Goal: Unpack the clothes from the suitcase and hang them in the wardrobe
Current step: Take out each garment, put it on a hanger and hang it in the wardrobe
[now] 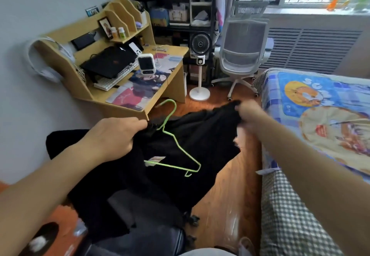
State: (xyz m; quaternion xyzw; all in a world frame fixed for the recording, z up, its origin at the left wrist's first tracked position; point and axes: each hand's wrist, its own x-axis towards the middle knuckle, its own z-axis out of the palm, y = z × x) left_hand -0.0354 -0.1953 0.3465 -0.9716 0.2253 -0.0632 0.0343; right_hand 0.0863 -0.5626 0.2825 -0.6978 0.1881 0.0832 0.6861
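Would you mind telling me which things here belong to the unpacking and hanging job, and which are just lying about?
Part of the job:
black garment, held up by both hands
green hanger, lying against the garment
left hand
right hand

Just lying about:
desk
white fan
office chair
bed

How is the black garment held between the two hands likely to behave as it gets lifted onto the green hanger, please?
The black garment is probably floppy: it sags and folds between the left hand and right hand. It seems light, since fingertip grips hold it up. The thin green hanger lies loose on it and may slide off.
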